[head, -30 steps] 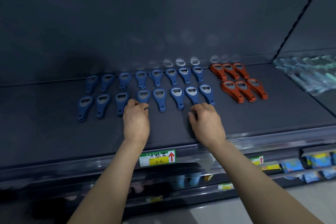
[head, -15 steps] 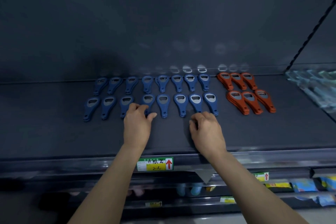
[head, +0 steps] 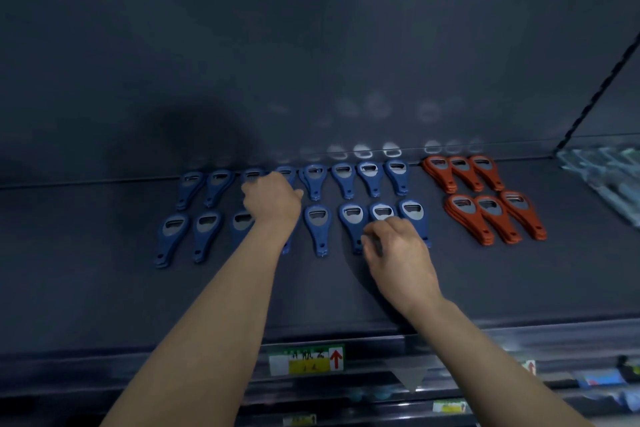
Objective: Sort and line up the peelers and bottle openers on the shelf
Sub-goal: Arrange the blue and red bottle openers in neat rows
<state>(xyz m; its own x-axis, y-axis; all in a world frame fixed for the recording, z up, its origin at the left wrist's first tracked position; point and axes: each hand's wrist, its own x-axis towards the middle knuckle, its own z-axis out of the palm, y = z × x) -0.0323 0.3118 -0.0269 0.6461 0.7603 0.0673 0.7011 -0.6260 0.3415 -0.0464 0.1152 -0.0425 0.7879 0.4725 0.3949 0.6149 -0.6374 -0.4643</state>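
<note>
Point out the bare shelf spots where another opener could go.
Free: the wide front strip of the shelf before its edge, the stretch left of the blue openers, and the patch between the red openers and clear packets. Crowded: both blue rows, where the left hand and right hand are.

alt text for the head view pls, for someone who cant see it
Two bare hands reach onto a dark shelf: the left hand over the back row of blue bottle openers, the right hand at a front-row handle. To the right, orange bottle openers lie in two rows of three.
</note>
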